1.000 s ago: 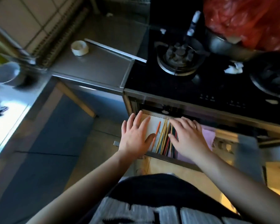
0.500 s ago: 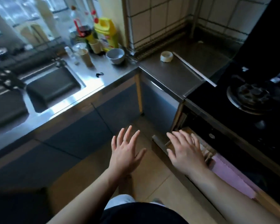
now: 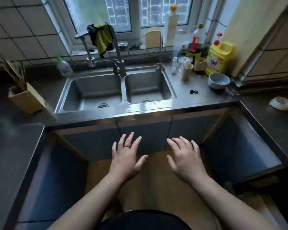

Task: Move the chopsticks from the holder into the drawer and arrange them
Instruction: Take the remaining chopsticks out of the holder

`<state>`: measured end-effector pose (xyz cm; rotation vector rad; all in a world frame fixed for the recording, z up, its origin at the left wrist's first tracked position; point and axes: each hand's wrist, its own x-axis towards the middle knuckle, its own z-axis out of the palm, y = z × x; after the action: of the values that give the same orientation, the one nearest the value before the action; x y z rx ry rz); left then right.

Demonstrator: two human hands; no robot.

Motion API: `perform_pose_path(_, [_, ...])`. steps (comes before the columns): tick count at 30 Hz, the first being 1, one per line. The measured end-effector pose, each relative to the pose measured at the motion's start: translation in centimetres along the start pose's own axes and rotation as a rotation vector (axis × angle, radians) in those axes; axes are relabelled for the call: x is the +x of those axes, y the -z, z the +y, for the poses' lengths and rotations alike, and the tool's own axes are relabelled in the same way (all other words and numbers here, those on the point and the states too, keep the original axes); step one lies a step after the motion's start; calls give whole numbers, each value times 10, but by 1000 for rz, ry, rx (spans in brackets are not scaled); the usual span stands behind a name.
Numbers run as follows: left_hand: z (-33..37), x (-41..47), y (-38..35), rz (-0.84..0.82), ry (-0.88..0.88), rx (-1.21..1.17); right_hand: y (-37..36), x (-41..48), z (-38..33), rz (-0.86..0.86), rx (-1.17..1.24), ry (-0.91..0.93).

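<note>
A square wooden chopstick holder [image 3: 26,98] stands on the dark counter at the far left, with a few chopsticks [image 3: 15,74] sticking up out of it. My left hand [image 3: 127,156] hovers empty with fingers spread in front of the cabinet doors below the sink. Beside it, my right hand [image 3: 184,156] is also empty with fingers apart. Both hands are well to the right of and below the holder. The drawer is out of view.
A steel double sink [image 3: 118,90] with taps sits straight ahead. Cups, bottles, a yellow jug [image 3: 220,58] and a grey bowl [image 3: 219,80] crowd the counter to its right. A roll of tape [image 3: 280,103] lies on the right counter. Counters close in on both sides.
The view has swung left from the stove and open drawer to the sink. Both hands left the chopsticks in the drawer and now hover empty in front of the sink cabinet.
</note>
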<state>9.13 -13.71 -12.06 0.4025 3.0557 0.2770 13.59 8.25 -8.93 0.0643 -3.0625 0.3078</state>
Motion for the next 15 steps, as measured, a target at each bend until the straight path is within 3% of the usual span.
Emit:
perform_pose_path(10, [-244,23,48,78,275,-97,-51,157,-213,-75,-17,295])
perform_pose_path(15, [-333,18,63,113,428,-150,-67,214,-306,-119,-7,451])
